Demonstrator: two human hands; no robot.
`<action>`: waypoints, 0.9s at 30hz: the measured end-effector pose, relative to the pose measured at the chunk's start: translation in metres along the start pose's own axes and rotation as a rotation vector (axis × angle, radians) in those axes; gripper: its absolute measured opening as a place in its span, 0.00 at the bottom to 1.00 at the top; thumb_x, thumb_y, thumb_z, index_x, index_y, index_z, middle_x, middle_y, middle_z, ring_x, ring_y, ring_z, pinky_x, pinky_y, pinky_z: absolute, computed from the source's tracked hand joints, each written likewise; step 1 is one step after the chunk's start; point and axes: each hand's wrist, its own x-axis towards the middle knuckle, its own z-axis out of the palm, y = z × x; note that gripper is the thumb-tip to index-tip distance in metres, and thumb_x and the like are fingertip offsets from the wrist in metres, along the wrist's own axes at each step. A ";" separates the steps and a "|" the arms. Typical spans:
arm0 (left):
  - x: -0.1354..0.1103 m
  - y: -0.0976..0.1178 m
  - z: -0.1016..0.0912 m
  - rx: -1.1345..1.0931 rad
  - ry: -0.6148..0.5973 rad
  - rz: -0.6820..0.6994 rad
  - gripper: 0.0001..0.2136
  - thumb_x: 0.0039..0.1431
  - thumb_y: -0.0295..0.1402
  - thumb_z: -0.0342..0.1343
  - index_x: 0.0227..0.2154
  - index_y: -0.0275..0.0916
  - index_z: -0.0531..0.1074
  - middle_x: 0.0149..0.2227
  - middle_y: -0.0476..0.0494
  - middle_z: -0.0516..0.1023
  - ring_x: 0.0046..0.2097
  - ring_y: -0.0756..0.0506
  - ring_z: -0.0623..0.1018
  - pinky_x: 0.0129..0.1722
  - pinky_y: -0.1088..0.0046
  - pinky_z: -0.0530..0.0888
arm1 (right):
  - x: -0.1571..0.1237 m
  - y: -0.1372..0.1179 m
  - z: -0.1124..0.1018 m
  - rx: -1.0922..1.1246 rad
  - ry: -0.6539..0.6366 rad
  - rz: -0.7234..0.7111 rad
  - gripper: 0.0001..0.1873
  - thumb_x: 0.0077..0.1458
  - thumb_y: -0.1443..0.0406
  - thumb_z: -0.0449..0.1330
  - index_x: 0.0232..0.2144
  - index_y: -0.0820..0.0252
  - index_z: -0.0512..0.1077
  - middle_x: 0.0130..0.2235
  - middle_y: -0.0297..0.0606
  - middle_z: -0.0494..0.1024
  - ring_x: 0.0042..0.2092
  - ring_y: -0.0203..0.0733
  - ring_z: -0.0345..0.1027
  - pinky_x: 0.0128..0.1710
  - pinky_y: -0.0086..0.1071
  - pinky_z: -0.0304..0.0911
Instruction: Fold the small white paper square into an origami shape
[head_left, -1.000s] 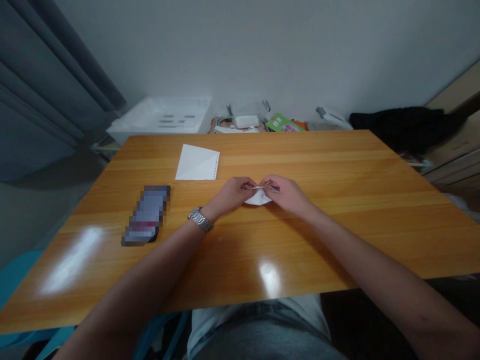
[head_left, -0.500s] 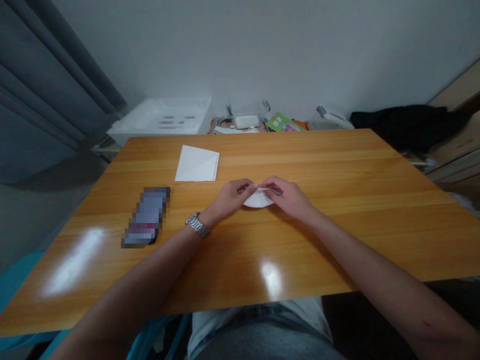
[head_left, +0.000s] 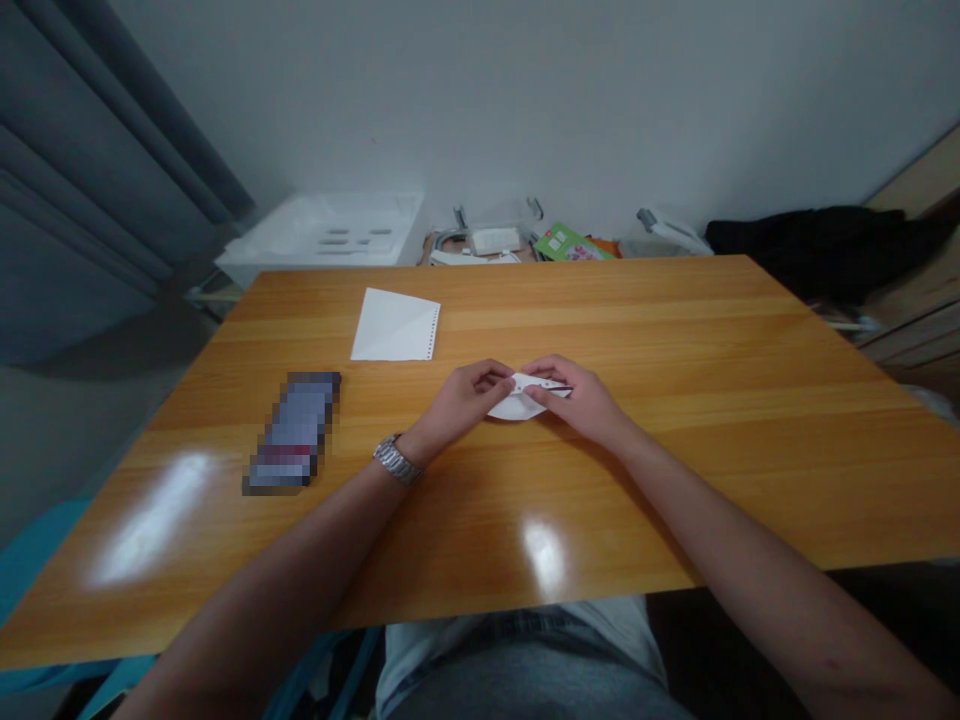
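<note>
A small folded piece of white paper (head_left: pixel 516 407) is between my two hands, just above or on the wooden table. My left hand (head_left: pixel 474 392), with a metal-band watch (head_left: pixel 397 460) on its wrist, pinches the paper's left side with the thumb on top. On the right side, my right hand (head_left: pixel 576 397) grips it between thumb and fingers. Small dark dots show along the paper's upper flap. The fingers hide its outer ends and underside. Farther left lies a flat white sheet (head_left: pixel 395 326) with a row of punched holes along its right edge.
A phone (head_left: pixel 294 430), blurred by pixels, lies left on the wooden table (head_left: pixel 675 350). Beyond the far edge are a white plastic tray (head_left: pixel 345 230), a green booklet (head_left: pixel 570 243) and a black cloth (head_left: pixel 810 250). A grey curtain (head_left: pixel 90 190) hangs at left.
The paper's upper flap now faces me more, showing its dotted surface between my thumbs. My right thumb has shifted slightly left along it. The sheet and phone lie where they were.
</note>
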 end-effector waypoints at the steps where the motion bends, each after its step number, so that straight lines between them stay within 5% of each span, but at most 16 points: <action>1: -0.001 0.000 0.001 -0.010 0.007 0.000 0.15 0.62 0.42 0.61 0.42 0.34 0.76 0.40 0.39 0.82 0.41 0.45 0.81 0.41 0.72 0.75 | 0.000 0.000 0.000 0.010 0.015 0.011 0.16 0.57 0.57 0.66 0.45 0.57 0.76 0.45 0.41 0.82 0.46 0.46 0.76 0.47 0.38 0.68; 15: -0.009 0.013 0.005 0.117 0.014 0.048 0.14 0.64 0.43 0.59 0.37 0.36 0.75 0.37 0.43 0.80 0.38 0.47 0.79 0.39 0.73 0.75 | -0.005 -0.003 -0.004 -0.030 -0.027 0.098 0.13 0.57 0.56 0.65 0.36 0.59 0.80 0.35 0.37 0.82 0.35 0.41 0.73 0.36 0.32 0.65; 27: -0.011 0.006 0.005 0.097 0.073 0.008 0.13 0.62 0.42 0.60 0.36 0.35 0.77 0.35 0.43 0.82 0.36 0.47 0.79 0.37 0.73 0.76 | -0.005 0.000 -0.004 0.116 0.030 0.148 0.16 0.55 0.52 0.67 0.36 0.59 0.80 0.37 0.39 0.83 0.37 0.44 0.75 0.38 0.35 0.68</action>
